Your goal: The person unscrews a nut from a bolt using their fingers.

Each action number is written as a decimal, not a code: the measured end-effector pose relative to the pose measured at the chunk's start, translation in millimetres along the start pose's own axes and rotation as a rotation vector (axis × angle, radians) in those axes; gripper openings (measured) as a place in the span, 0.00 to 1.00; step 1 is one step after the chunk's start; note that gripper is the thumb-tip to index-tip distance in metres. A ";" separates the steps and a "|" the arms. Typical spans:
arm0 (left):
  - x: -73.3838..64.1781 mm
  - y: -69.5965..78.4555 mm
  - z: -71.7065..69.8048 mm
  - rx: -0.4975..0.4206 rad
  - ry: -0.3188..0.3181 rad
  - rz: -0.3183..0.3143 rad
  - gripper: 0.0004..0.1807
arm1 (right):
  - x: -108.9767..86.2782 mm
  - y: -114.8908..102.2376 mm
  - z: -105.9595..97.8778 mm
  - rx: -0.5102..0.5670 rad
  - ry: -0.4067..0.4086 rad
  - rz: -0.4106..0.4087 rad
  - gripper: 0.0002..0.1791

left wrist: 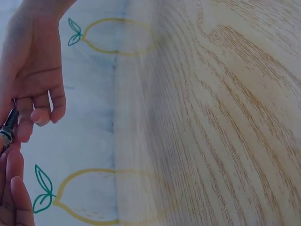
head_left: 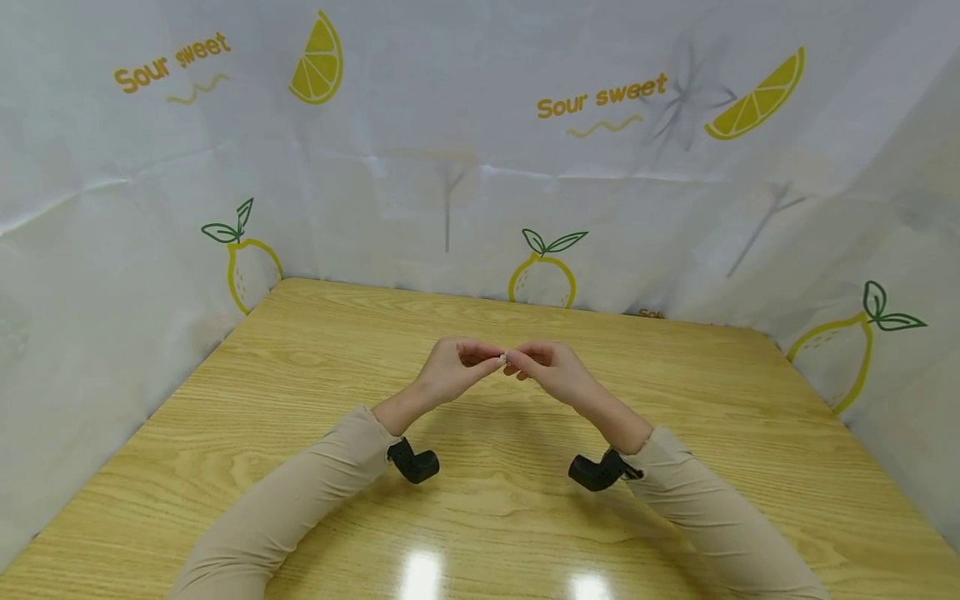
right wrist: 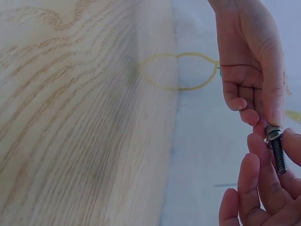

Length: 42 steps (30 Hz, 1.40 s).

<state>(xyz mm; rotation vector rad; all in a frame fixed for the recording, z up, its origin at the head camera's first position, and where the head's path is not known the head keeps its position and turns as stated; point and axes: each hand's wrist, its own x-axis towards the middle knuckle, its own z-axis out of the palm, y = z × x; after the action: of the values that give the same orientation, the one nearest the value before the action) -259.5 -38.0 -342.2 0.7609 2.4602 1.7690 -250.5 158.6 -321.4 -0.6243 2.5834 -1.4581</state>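
Observation:
A small dark metal bolt (right wrist: 281, 157) with a threaded shank is between both hands, above the table. My left hand (head_left: 453, 367) pinches its head end with thumb and fingertips. From the other side my right hand (head_left: 551, 367) has thumb and index finger at the nut-like ring (right wrist: 273, 135) close to the head. In the right wrist view the shank runs along the right fingers. Only part of the bolt shows in the left wrist view, at the left edge. The fingertips mostly cover it in the head view.
A wood-grain table (head_left: 360, 333) spreads beneath the hands. White cloth (head_left: 420, 100) printed with lemons hangs behind it and at both sides. Black wrist mounts (head_left: 596, 472) jut inward from beige sleeves (head_left: 300, 492).

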 end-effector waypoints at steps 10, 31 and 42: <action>-0.3 1.4 0.0 0.000 0.013 -0.018 0.14 | 0.3 -0.3 -0.7 0.014 0.036 0.011 0.21; -0.7 -0.1 -0.8 0.013 0.013 -0.004 0.13 | 0.8 -0.9 1.5 -0.025 0.015 0.020 0.16; 0.0 -1.3 -0.9 0.006 0.009 0.006 0.14 | 1.6 -1.4 2.4 -0.005 0.005 0.002 0.19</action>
<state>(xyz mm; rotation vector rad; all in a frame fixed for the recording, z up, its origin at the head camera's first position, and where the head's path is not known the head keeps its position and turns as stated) -260.2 -39.1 -343.0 0.7634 2.4724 1.7714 -250.8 155.4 -321.3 -0.6188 2.5916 -1.4550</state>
